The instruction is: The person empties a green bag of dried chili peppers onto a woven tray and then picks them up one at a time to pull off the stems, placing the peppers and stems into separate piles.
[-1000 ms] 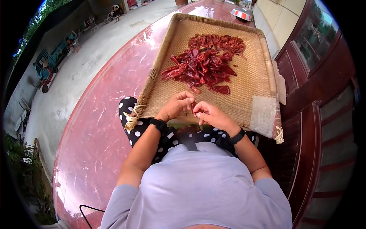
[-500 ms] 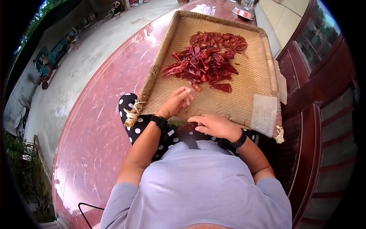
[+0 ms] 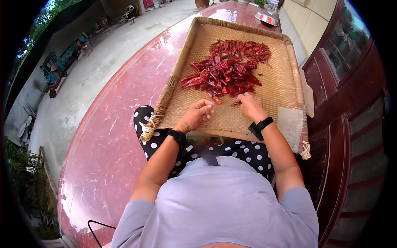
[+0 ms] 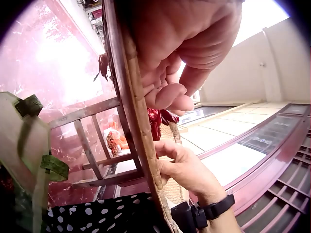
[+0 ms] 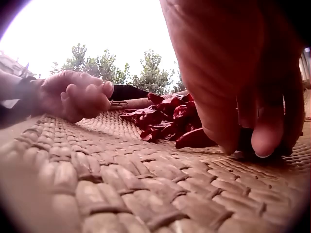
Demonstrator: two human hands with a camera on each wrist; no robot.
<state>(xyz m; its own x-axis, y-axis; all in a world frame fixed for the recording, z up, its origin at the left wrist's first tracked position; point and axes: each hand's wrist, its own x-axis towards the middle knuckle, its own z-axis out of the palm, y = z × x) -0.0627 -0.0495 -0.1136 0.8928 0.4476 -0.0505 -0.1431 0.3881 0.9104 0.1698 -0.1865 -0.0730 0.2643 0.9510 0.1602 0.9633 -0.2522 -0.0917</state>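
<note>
A shallow woven tray (image 3: 275, 91) lies across the front of the person. On it is a pile of whole dried red chili peppers (image 3: 225, 77), with smaller red chili pieces (image 3: 244, 48) behind. My right hand (image 3: 251, 106) reaches down to the weave just in front of the pile and pinches a dried chili (image 3: 236, 103), whose end sticks out past the fingertips. My left hand (image 3: 195, 115) hovers over the near edge of the tray, left of the right hand. Its fingers (image 5: 87, 99) are loosely curled, with nothing visible in them.
Under the tray is a glossy red surface (image 3: 99, 153). Polka-dot trousers (image 3: 248, 151) show below the near rim. A pale patch (image 3: 288, 124) covers the tray's near right corner. A red-and-white bowl (image 3: 267, 18) stands at the far end, beside a dark red door (image 3: 331, 89).
Both hands were together over the near rim with a red piece between them, then parted. The right hand has since moved forward to a chili before the pile; the left has stayed near the rim.
</note>
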